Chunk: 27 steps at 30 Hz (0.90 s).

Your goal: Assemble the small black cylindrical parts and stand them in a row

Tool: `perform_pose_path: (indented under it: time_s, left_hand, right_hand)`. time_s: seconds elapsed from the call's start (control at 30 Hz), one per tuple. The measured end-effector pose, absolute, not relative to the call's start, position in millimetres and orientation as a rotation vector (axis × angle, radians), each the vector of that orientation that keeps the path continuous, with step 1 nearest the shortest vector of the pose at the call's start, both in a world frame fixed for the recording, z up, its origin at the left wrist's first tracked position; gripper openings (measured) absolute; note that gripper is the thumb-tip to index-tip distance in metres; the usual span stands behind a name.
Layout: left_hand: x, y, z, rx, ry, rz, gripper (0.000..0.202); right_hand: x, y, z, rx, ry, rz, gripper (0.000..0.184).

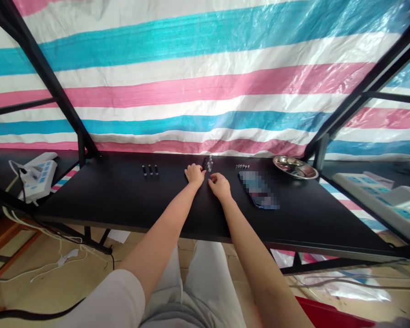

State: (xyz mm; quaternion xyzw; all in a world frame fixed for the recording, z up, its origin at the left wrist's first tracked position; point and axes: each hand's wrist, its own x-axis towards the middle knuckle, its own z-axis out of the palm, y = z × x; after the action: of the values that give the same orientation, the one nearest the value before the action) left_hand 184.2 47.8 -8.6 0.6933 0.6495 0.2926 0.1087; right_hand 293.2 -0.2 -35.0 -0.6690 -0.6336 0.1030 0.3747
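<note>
My left hand (194, 174) rests low over the black table (123, 200), its fingers bent and its thumb and forefinger close together at a small cluster of black pieces (204, 163). Whatever is between those fingertips is too small to make out. Just right of the black pieces stands a cluster of clear, whitish small parts (210, 163). My right hand (220, 186) is slightly nearer to me, below the clear parts, with loosely curled fingers and a small gap at the thumb; nothing shows in it. To the left, three short black tubes with whitish ends (150, 170) form a row.
A row of small shiny pieces (242, 166) lies right of my hands. In front of it is a blurred, phone-like flat object (258, 191). A round steel dish (295, 167) sits at the back right. Power strips (41, 177) stand on the left neighbouring surface.
</note>
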Motion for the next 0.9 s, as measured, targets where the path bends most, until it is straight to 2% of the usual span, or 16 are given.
perform_pose_path:
  time_s: [0.27, 0.47, 0.63, 0.9]
  left_hand:
    - [150.0, 23.1, -5.5, 2.195, 1.846, 0.811, 0.033]
    - [78.1, -17.7, 5.8, 2.374, 1.842, 1.059, 0.049]
    - [46.8, -21.6, 8.0, 2.073, 2.096, 1.304, 0.05]
    - [42.6, -13.6, -1.2, 1.986, 2.147, 1.223, 0.049]
  right_hand:
    - [291.7, -11.8, -30.5, -1.647, -1.643, 0.321, 0.016]
    - [289.5, -14.2, -28.7, -1.663, -1.64, 0.344, 0.016]
    - [289.3, -14.2, -30.8, -1.644, -1.623, 0.355, 0.017]
    - [289.4, -15.2, -29.9, -1.634, -1.602, 0.372, 0.017]
